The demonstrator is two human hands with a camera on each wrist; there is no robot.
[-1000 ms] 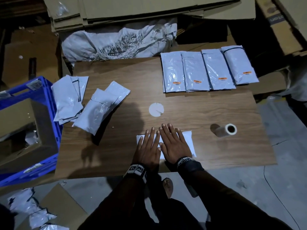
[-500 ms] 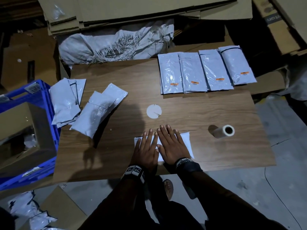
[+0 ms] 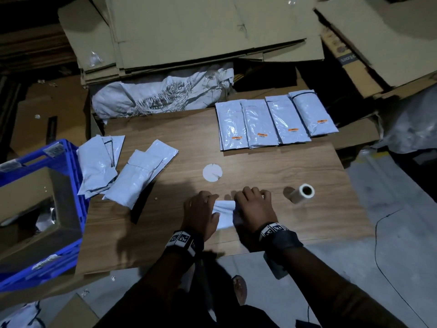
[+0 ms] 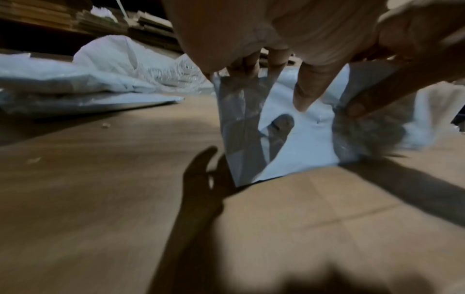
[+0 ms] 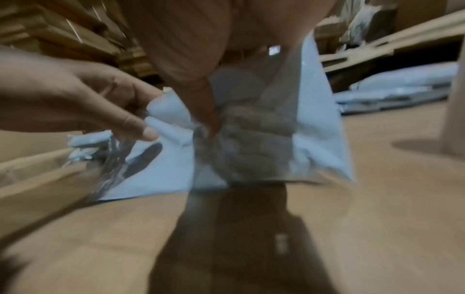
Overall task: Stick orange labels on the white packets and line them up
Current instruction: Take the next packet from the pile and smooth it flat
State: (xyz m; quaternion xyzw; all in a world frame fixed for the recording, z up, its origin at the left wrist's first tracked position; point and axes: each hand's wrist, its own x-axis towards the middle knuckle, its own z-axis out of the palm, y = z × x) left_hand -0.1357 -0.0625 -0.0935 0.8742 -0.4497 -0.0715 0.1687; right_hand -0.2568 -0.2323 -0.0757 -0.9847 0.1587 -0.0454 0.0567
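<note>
A white packet [image 3: 224,213] lies at the near edge of the wooden board [image 3: 272,176], and both hands grip it. My left hand [image 3: 201,209] curls round its left end, my right hand [image 3: 253,207] round its right end. In the wrist views the packet [image 4: 302,137] [image 5: 251,139] bends upward under curled fingers. Several labelled packets [image 3: 274,121] sit in a row at the board's far right, each with an orange label [image 3: 262,134]. A heap of unlabelled packets [image 3: 132,171] lies at the left. The label roll [image 3: 303,192] rests to the right of my right hand.
A round white disc [image 3: 212,172] lies mid-board, just beyond the hands. A blue crate [image 3: 35,209] with a cardboard box stands at the left. Flattened cardboard [image 3: 201,31] and a torn white sack [image 3: 163,93] lie behind the board. Grey floor [image 3: 390,233] spreads to the right.
Both hands lay flat on the packet with fingers straight; now their fingers are curled round its two ends and the packet is bunched and lifted at the edges.
</note>
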